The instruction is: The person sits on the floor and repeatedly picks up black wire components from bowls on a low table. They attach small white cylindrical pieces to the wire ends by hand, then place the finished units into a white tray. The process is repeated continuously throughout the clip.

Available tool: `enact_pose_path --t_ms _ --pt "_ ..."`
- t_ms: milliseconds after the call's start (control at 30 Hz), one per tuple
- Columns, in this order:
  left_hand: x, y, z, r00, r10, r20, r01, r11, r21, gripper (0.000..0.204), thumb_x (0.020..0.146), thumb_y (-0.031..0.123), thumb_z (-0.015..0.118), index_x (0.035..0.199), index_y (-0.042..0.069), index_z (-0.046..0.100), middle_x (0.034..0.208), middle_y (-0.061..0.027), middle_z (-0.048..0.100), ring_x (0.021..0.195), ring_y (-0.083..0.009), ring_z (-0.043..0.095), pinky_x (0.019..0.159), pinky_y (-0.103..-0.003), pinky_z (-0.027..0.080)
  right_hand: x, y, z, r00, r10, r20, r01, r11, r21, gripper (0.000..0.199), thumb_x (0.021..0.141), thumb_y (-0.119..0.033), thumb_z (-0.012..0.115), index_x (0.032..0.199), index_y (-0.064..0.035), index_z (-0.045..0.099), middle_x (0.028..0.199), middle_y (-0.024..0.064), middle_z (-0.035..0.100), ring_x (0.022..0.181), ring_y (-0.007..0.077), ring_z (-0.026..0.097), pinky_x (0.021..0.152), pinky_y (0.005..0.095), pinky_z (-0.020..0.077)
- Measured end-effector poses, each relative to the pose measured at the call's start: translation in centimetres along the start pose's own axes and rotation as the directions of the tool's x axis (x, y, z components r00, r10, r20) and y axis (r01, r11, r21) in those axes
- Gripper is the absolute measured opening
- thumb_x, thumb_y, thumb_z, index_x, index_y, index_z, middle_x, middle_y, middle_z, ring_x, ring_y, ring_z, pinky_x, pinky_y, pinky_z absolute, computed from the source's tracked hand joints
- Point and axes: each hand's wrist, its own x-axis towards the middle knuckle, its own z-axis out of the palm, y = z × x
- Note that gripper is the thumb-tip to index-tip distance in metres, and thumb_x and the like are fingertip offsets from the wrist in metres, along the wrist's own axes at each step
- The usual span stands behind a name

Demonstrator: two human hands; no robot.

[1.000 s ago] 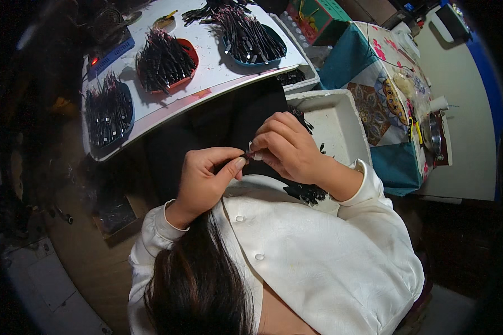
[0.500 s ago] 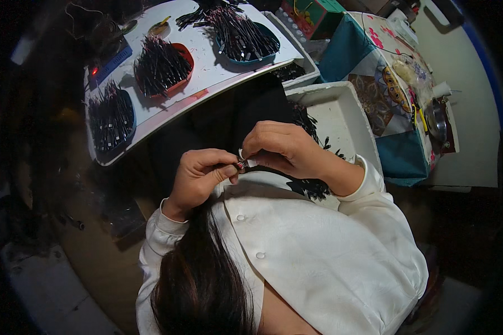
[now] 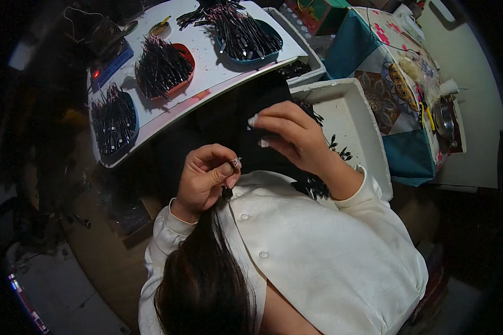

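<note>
My left hand (image 3: 205,177) is closed on a short black cable (image 3: 227,192). Its dark end pokes out below my fingers, and thin pale wire ends (image 3: 237,161) stick out beyond thumb and forefinger. Up and to the right, apart from the cable, my right hand (image 3: 296,137) hovers over my dark lap with thumb and fingers spread. White coverings wrap the tips of its thumb and forefinger, and nothing shows between them. Below my right wrist, more black cable pieces (image 3: 317,187) lie against my white shirt, partly hidden by the forearm.
On the white table (image 3: 207,72) stand a red bin (image 3: 191,56), a teal bin (image 3: 271,56) and a dark blue bin (image 3: 133,114), all full of black cables. A blue device (image 3: 117,64) is at left. Right of my lap sits a white foam box (image 3: 369,128).
My right hand has drawn away from my left, up and to the right, and its fingers have parted. My left hand keeps the cable, whose wire ends now show.
</note>
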Motion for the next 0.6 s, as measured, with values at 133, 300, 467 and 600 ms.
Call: enact_pose_path --t_ms 133,300,467,600 --pt "0.0 -0.2 0.2 0.999 -0.031 0.011 0.032 0.997 -0.072 0.009 0.088 0.002 0.062 0.096 -0.004 0.062 0.08 -0.0088 0.062 0.064 -0.0123 0.054 0.058 -0.022 0.043 0.4 -1.1 0.9 0.97 -0.216 -0.114 0.222 0.974 0.045 0.029 0.07 -0.009 0.075 0.097 -0.0029 0.067 0.095 0.0099 0.064 0.085 0.0235 0.06 0.07 0.0316 0.0501" --pt "-0.2 0.0 0.5 0.998 -0.055 0.029 0.055 0.998 -0.026 0.01 0.088 0.0 0.062 0.097 -0.004 0.062 0.08 -0.0091 0.062 0.064 -0.0129 0.055 0.058 -0.023 0.044 1.3 -1.6 1.2 0.971 -0.236 -0.042 0.239 0.961 0.138 0.024 0.07 -0.006 0.075 0.091 -0.002 0.065 0.093 0.0096 0.062 0.082 0.0237 0.058 0.068 0.0316 0.048" --pt "0.0 1.1 1.0 0.991 -0.128 0.029 0.117 0.961 0.252 0.01 0.087 -0.003 0.06 0.096 -0.005 0.064 0.078 -0.0082 0.063 0.064 -0.0122 0.057 0.06 -0.022 0.046 0.7 -1.6 -0.3 0.962 -0.075 0.261 -0.024 0.934 0.357 0.017 0.074 -0.001 0.067 0.088 -0.0047 0.06 0.087 0.0086 0.058 0.08 0.0274 0.055 0.071 0.0343 0.0458" --pt "-0.1 1.6 1.8 0.995 -0.001 0.097 -0.071 0.67 0.739 0.011 0.086 -0.007 0.058 0.094 -0.006 0.065 0.079 -0.0075 0.064 0.067 -0.0115 0.059 0.063 -0.023 0.048 -0.9 -1.5 0.0 0.551 0.372 0.747 -0.786 -0.07 0.615 0.01 0.085 -0.005 0.063 0.093 0.0018 0.062 0.086 0.0055 0.065 0.078 0.0114 0.059 0.072 0.0257 0.0472"
